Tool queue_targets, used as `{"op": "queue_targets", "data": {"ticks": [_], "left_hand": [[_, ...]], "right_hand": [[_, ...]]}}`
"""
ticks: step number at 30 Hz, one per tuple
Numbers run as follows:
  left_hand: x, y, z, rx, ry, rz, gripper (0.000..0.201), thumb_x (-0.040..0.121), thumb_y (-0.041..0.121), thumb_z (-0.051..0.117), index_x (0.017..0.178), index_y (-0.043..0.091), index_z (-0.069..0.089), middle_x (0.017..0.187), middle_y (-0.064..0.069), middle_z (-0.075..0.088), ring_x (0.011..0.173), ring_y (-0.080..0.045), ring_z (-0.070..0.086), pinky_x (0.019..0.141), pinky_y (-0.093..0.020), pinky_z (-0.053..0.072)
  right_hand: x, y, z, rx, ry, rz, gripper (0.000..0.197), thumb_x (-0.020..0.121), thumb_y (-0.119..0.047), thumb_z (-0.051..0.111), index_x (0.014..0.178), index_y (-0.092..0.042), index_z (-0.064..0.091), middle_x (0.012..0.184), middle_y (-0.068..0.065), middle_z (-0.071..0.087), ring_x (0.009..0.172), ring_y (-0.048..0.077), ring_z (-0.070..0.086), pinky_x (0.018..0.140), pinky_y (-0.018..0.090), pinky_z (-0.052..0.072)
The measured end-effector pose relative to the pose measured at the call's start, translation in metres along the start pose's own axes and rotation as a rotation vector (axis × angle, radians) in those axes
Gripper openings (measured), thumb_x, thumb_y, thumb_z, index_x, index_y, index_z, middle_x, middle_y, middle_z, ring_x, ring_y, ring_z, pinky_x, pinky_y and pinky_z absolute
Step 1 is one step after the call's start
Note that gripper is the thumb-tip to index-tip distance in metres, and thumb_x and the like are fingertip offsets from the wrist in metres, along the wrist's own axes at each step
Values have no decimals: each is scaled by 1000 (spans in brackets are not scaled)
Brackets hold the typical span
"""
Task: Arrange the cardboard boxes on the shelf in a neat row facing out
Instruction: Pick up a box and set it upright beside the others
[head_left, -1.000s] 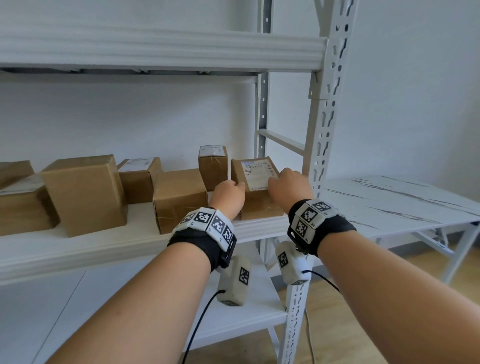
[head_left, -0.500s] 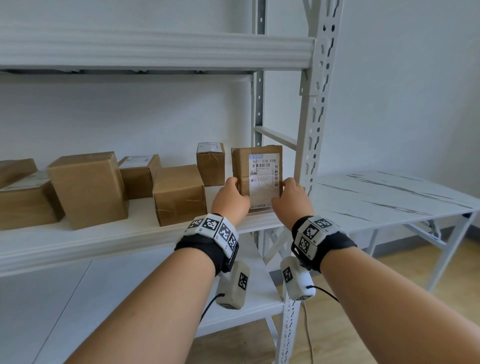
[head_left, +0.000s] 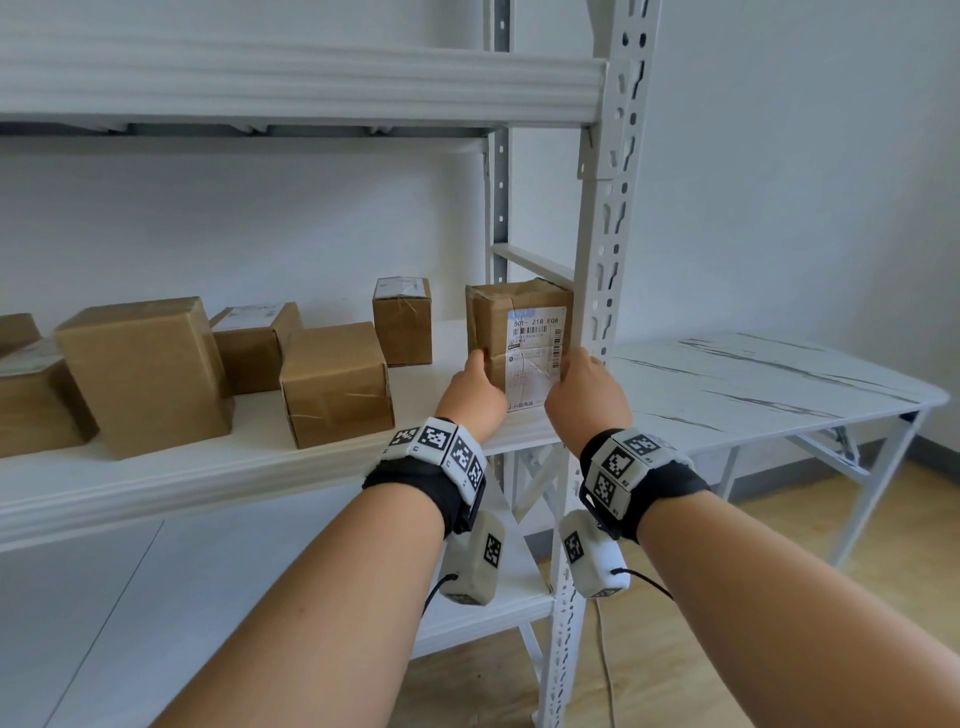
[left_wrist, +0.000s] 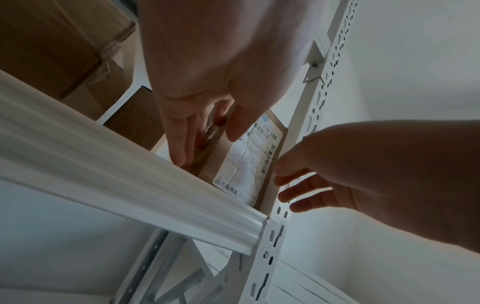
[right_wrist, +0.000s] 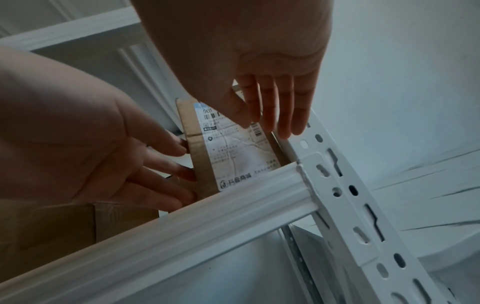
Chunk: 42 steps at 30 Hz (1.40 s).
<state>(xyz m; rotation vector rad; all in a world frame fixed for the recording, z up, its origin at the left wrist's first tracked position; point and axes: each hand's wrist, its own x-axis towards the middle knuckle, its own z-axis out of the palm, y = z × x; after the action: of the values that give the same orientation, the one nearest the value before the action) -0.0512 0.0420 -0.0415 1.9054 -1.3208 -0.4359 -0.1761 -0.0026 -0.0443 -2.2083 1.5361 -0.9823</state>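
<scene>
The fingers (left_wrist: 182, 135) of the left hand (head_left: 475, 387) lay straight along the left side of the labelled box (head_left: 519, 340), with the thumb resting on its front face; nothing was curled round it. The fingers (right_wrist: 272, 107) of the right hand (head_left: 584, 395) were straight too, reaching toward the box's right edge beside the upright post (head_left: 608, 260); whether they pressed the cardboard or only the post could not be told.

The labelled box stood upright at centre frame in the head view, at the right end of the shelf (head_left: 208, 467), its white shipping label (head_left: 535, 358) facing out and its right side just beside the post.

Left of it, further back, stood a small box (head_left: 402, 325) with a label on top. At the middle left sat a plain box (head_left: 337, 384) near the front edge, a low box (head_left: 254, 345) behind it, then a tall box (head_left: 145, 374) turned at an angle. More boxes (head_left: 31, 395) were cut off by the left edge of the frame.

At the right of the frame, beyond the post, stood a white marbled worktop (head_left: 753, 384) over a wooden floor (head_left: 779, 597).
</scene>
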Motion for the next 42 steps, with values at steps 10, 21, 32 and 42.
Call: {"op": "queue_targets", "data": {"ticks": [10, 21, 32, 42], "left_hand": [[-30, 11, -57, 203, 410, 271, 40, 94, 0, 43, 128, 15, 58, 128, -3, 58, 117, -21, 56, 98, -36, 49], [-29, -63, -119, 597, 276, 188, 41, 103, 33, 35, 141, 26, 48, 144, -3, 48, 133, -24, 43, 112, -40, 30], [4, -86, -148, 517, 241, 45, 37, 98, 45, 37, 117, 29, 63, 115, -6, 61, 111, -27, 55, 101, -50, 39], [42, -108, -166, 447, 146, 12, 41, 98, 47, 40, 131, 33, 59, 136, -7, 54, 128, -26, 46, 107, -45, 37]], "right_hand": [[-4, -21, -2, 43, 27, -120, 32, 88, -6, 39, 115, -13, 56, 113, 5, 62, 91, 22, 55, 78, 31, 45], [-17, -101, 35, 110, -36, -310, 32, 92, -7, 41, 120, -11, 55, 118, 9, 59, 99, 27, 59, 77, 31, 47], [35, -164, 61, -34, -110, -350, 38, 88, -11, 45, 125, -13, 51, 125, 12, 47, 114, 31, 47, 82, 37, 43], [107, -191, 98, -198, -168, -290, 50, 89, -22, 48, 138, -27, 41, 139, 9, 38, 126, 31, 37, 98, 45, 41]]}}
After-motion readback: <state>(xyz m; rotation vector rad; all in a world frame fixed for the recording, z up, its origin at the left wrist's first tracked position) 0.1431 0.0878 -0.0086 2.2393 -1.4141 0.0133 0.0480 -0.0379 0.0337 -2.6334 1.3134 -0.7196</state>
